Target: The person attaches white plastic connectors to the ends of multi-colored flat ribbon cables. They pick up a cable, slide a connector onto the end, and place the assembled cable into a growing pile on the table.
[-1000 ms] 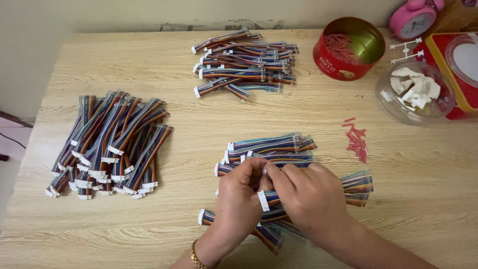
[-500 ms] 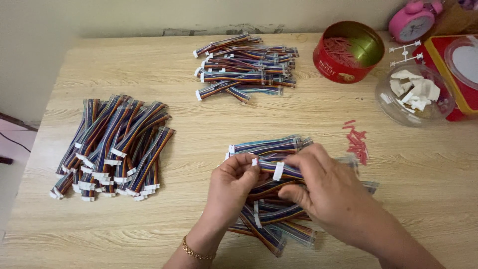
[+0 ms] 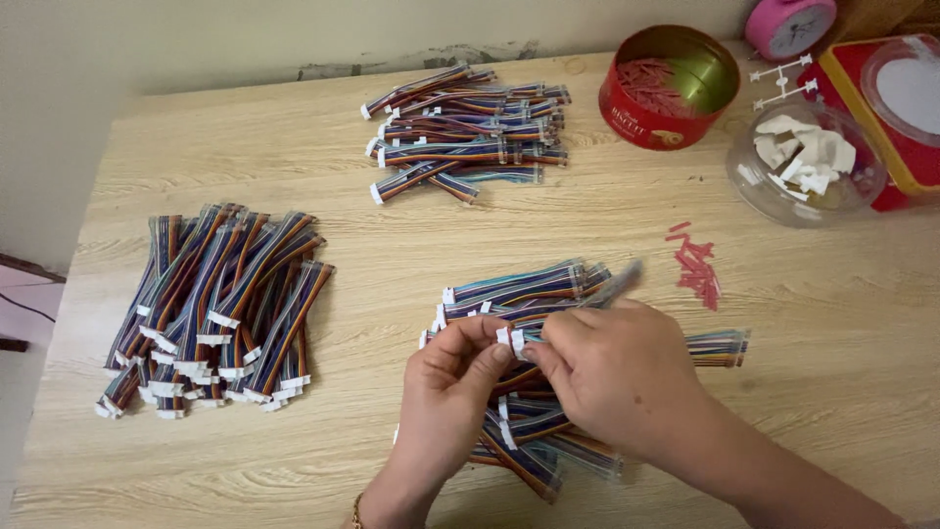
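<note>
My left hand (image 3: 452, 392) and my right hand (image 3: 612, 377) meet over a heap of rainbow ribbon cables (image 3: 529, 294) near the front of the wooden table (image 3: 392, 255). Both hands pinch one ribbon cable (image 3: 511, 339) by its white connector end, held just above the heap. The cable's far end sticks out blurred past my right hand. Much of the heap is hidden under my hands.
A large pile of ribbon cables (image 3: 211, 309) lies at the left and another pile (image 3: 465, 132) at the back. A red round tin (image 3: 668, 88), a clear bowl of white connectors (image 3: 808, 162), small red pieces (image 3: 697, 264), a red box (image 3: 896, 108) and a pink clock (image 3: 788, 22) stand at the right.
My hands have lifted one cable from the heap and shifted slightly right and forward; the grip has moved to its white connector end. The other piles have not moved.
</note>
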